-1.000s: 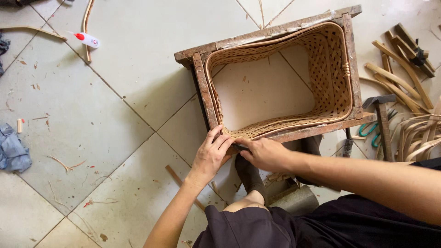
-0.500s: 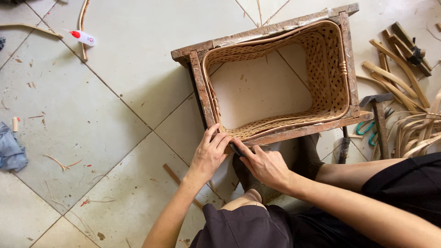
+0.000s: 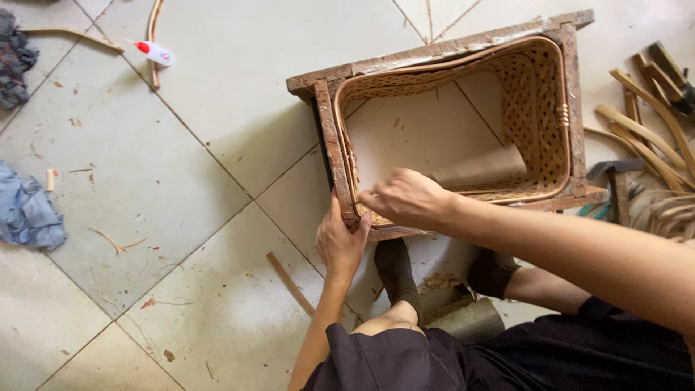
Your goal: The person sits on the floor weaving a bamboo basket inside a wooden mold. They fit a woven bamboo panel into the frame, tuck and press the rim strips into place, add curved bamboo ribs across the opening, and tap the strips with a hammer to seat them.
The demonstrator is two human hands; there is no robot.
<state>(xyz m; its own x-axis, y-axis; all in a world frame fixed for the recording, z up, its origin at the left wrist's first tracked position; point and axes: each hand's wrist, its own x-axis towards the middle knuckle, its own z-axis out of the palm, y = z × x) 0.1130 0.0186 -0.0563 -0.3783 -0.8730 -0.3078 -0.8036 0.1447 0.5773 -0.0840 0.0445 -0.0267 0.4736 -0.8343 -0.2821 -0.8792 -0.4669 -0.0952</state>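
Bracing the wooden frame's (image 3: pixel 329 137) near corner, left hand (image 3: pixel 340 242) grips it; right hand (image 3: pixel 405 199) pinches the woven basket's (image 3: pixel 536 108) rim, apparently seating it; next needs firm pressing.

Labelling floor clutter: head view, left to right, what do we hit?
Blue cloth → small white bottle with a red cap → loose wooden stick on the tiles → left hand on the frame corner → right hand → wicker basket in its wooden frame → pile of cane strips.
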